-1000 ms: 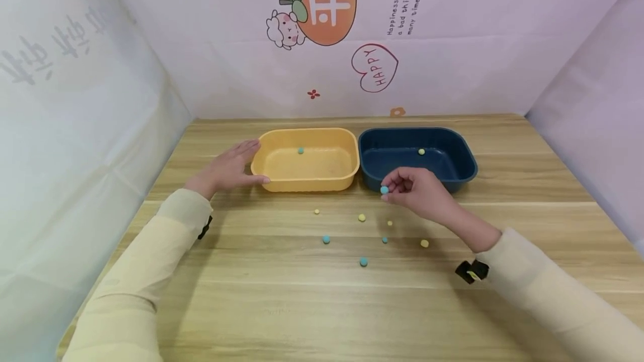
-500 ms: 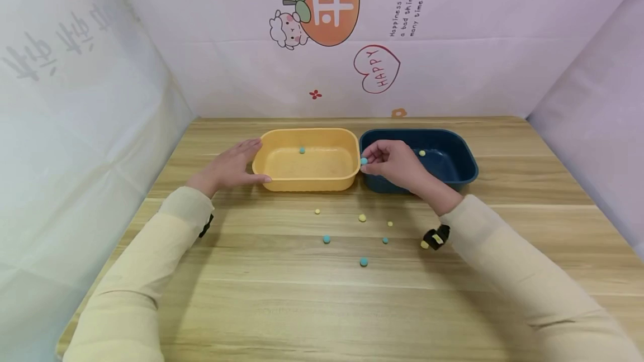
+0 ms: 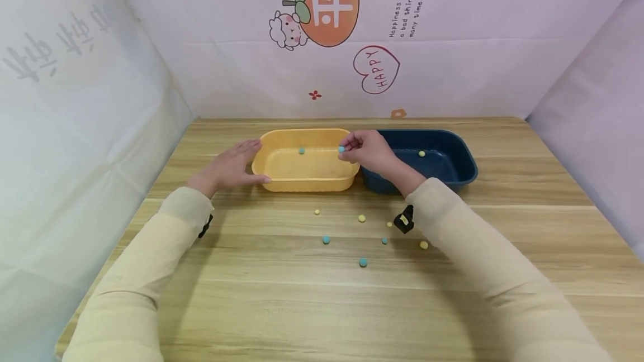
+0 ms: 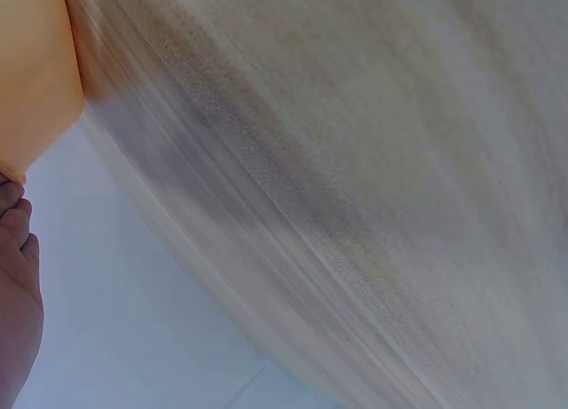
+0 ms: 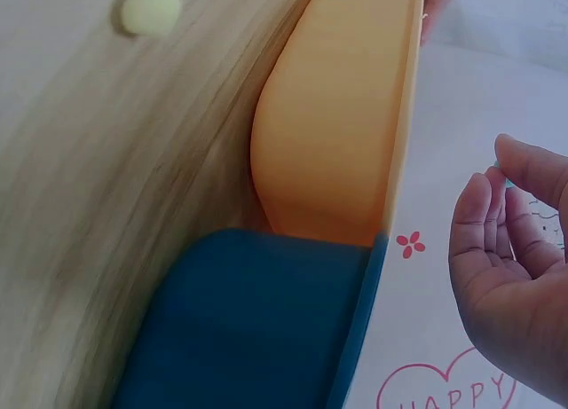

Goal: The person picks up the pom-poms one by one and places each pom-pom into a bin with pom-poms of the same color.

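My right hand [image 3: 369,152] pinches a small blue ball [image 3: 341,149] between thumb and fingertips, over the right end of the yellow bin [image 3: 312,185]. In the right wrist view, the right hand [image 5: 510,240] mostly hides that ball. Fingers spread and fairly straight, my left hand [image 3: 228,167] touches the yellow bin's left end, thumb at the front and fingers at the back. One blue ball [image 3: 302,151] lies inside the yellow bin. A yellow ball [image 3: 421,153] lies in the dark blue bin [image 3: 465,169], which stands against the yellow bin's right side.
On the wooden table [image 3: 251,295] in front of the bins are scattered several small balls, including a blue ball [image 3: 363,262] and a yellow ball [image 3: 361,218]. Behind the bins rises a printed white cloth [image 3: 226,71]; more cloth hangs at both sides.
My right hand has moved left and away from me with the blue ball, from the dark blue bin's front edge to over the yellow bin. The left hand has stayed in place.
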Tool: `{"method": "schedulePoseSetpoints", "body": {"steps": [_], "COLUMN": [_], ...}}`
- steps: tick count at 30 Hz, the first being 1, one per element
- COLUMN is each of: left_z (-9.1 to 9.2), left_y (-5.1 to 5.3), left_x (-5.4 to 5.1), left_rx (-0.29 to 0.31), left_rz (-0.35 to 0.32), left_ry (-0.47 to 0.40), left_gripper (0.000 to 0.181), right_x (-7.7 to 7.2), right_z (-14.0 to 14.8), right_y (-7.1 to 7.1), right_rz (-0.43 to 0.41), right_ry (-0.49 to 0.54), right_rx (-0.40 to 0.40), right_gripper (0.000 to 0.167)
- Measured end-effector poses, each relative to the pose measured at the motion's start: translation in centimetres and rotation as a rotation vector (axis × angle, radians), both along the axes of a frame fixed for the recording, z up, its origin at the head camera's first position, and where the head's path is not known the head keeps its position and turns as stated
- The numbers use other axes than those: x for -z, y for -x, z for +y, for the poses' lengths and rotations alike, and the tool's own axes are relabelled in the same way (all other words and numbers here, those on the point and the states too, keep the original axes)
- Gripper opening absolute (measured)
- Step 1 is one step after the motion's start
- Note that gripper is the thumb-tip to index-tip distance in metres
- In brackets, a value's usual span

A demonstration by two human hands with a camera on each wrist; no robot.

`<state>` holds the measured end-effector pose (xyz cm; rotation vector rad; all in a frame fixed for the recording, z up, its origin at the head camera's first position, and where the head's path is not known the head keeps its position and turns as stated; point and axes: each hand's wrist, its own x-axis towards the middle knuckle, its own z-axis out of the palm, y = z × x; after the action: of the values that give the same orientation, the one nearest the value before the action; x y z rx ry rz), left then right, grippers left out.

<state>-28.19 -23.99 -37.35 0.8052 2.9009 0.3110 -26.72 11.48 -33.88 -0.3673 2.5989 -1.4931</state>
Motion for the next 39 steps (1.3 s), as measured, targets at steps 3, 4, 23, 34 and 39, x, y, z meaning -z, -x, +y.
{"method": "schedulePoseSetpoints", "body": {"steps": [3, 4, 23, 34, 39], "left_z": [0.0, -0.1, -0.1, 0.0, 0.0], "left_y": [0.0, 0.1, 0.2, 0.2, 0.2], "left_x": [0.1, 0.1, 0.2, 0.1, 0.0], "left_rx": [0.003, 0.005, 0.010, 0.012, 0.009], "left_rz": [0.004, 0.005, 0.003, 0.006, -0.001], "left_ry": [0.000, 0.001, 0.007, 0.015, 0.017], "left_gripper": [0.108, 0.108, 0.108, 0.108, 0.108], "right_x": [0.0, 0.0, -0.1, -0.2, -0.3], "right_z": [-0.7, -0.9, -2.7, -2.6, -2.7], "right_y": [0.6, 0.8, 2.4, 2.4, 2.4], "right_rz": [-0.023, -0.028, -0.019, -0.015, -0.003], "right_ry": [-0.003, -0.011, -0.085, -0.098, -0.100], "right_rx": [0.020, 0.025, 0.048, 0.061, 0.060], "right_gripper": [0.019, 0.019, 0.016, 0.027, 0.028]}}
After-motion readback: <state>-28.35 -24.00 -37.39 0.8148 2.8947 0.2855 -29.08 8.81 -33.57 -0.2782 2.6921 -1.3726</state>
